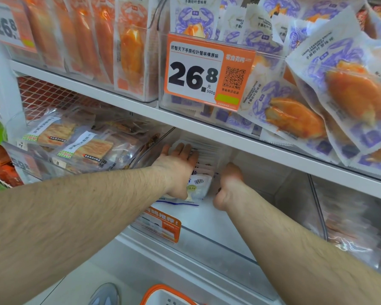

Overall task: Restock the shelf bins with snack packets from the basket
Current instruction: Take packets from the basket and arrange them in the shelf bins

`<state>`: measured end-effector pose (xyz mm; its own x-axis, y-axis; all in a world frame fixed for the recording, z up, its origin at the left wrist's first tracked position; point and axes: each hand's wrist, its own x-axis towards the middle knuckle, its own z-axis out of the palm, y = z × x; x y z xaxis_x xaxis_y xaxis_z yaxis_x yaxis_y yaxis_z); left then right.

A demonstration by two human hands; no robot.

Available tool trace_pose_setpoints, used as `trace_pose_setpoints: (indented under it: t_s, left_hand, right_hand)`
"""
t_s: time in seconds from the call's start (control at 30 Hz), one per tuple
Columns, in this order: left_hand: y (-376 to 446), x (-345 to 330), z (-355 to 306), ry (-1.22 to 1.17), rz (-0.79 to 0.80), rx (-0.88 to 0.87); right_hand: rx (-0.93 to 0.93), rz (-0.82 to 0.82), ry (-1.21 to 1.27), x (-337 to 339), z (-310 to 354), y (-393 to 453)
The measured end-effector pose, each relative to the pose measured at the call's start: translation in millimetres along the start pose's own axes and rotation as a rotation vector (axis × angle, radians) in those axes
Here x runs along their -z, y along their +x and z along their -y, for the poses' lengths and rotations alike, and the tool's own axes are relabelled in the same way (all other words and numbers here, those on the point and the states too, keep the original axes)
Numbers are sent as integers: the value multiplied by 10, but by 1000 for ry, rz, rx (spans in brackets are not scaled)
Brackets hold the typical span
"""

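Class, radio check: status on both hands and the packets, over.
Left hand flat on white snack packets in lower clear bin. Right hand beside the row, grip unclear. Basket below. Nothing obstructing.

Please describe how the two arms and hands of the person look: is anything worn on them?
Both forearms are bare and hairy, with no sleeves visible. The left hand and the right hand wear no gloves. No watch, bracelet or ring is visible on the parts that show; the right hand's fingers are hidden.
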<state>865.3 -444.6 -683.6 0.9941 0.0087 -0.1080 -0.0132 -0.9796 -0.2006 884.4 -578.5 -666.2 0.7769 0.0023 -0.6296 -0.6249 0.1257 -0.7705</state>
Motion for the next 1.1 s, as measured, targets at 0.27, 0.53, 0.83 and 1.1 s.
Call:
trace_pose_setpoints:
  t_s: [0.27, 0.53, 0.83, 1.1]
  left_hand:
    - [8, 17, 3, 44, 14, -14]
    - [104, -34, 9, 58, -36, -29]
    - [121, -8, 26, 56, -16, -35]
    - [155, 82, 102, -99, 119, -46]
  right_hand:
    - [8, 69, -73, 61, -91, -81]
    - [-34, 34, -188, 221, -134, 25]
    - [-30, 111, -429, 206, -166, 148]
    - [64, 181, -736, 213, -311, 294]
